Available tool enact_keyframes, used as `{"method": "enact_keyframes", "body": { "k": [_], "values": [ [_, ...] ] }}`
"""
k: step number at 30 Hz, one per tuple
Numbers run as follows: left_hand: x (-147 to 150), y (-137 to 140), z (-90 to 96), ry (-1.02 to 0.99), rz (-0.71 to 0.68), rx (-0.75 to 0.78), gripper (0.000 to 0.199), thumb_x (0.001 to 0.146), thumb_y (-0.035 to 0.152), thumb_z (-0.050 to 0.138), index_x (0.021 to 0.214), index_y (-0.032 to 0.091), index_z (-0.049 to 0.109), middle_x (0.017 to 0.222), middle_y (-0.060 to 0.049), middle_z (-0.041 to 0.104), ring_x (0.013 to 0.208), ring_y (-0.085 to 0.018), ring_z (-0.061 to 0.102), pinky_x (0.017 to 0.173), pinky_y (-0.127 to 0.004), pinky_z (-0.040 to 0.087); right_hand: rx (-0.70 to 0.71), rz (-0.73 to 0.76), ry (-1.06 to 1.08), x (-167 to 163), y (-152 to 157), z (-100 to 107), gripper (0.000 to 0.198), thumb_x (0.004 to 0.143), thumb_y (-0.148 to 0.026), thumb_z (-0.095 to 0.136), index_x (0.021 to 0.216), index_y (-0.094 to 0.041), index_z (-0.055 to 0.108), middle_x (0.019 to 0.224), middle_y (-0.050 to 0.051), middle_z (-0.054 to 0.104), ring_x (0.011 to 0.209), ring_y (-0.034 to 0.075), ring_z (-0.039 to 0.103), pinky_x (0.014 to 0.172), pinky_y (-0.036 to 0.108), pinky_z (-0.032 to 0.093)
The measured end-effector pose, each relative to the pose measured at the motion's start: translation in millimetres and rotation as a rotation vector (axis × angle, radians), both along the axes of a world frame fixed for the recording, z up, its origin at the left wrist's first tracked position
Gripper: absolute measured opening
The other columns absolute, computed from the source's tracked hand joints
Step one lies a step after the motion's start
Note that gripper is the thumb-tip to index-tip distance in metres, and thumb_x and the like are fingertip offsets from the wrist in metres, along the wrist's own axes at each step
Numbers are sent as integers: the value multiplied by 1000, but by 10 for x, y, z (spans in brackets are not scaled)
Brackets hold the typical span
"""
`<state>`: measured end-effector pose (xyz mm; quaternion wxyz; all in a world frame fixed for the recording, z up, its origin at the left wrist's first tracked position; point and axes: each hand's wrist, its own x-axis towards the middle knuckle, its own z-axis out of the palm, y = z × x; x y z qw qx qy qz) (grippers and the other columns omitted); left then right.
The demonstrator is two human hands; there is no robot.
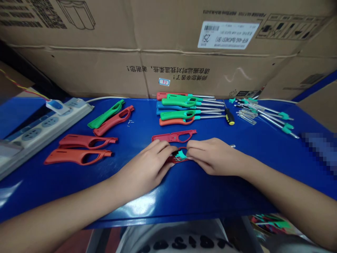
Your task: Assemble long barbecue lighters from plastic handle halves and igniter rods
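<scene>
Low over the blue table, my left hand (155, 160) is closed around the handle end of a red lighter casing half (171, 160). My right hand (210, 154) pinches the front end of the same casing, its fingertips hiding what lies under them. Between the hands shows a turquoise trigger (181, 155), with a thin wire beside it. A metal tube tip (232, 146) sticks out beyond my right hand. Just behind my fingers lies another red casing half (173, 136), its hollow side up.
Assembled lighters (179, 115) lie at the back, beside a black-and-yellow screwdriver (230, 117). Metal tubes with turquoise parts (276, 121) are piled right. Left are red casing halves (79, 156), a green one (105, 115), small screws (130, 122) and a power strip (50, 123). Cardboard (105, 70) stands behind.
</scene>
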<state>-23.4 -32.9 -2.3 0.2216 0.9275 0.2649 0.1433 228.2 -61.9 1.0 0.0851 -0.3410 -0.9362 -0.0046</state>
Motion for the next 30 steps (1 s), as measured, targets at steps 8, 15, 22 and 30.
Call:
{"method": "enact_keyframes", "body": {
  "k": [8, 15, 22, 30],
  "values": [
    [1, 7, -4, 2, -11, 4, 35, 101, 19, 51, 135, 21, 53, 117, -10, 60, 112, -25, 57, 99, -44, 52, 37, 28, -145, -15, -28, 4, 20, 89, -5, 43, 96, -15, 59, 91, 6, 63, 71, 16, 53, 54, 30, 29],
    [-7, 11, -9, 24, -12, 37, 34, 100, 19, 51, 134, 20, 56, 111, -10, 60, 107, -25, 58, 95, -43, 53, 16, 51, -174, -3, 12, -17, 19, 90, -5, 45, 97, -16, 59, 93, 7, 63, 75, 17, 55, 58, 29, 36],
    [7, -24, 0, 123, -56, 172, 38, 103, 19, 43, 140, 17, 53, 108, -12, 58, 100, -26, 56, 89, -44, 55, -46, -37, 1, -37, -28, 11, 25, 103, -28, 42, 111, -17, 63, 111, 9, 64, 79, 16, 60, 65, 30, 45],
    [9, -7, -5, 65, -20, 99, 38, 103, 22, 46, 140, 19, 50, 109, -10, 59, 102, -26, 56, 91, -44, 54, -71, -68, 101, -99, -26, -103, 23, 104, -32, 44, 110, -22, 64, 113, 6, 63, 82, 14, 62, 64, 27, 42]
  ]
}}
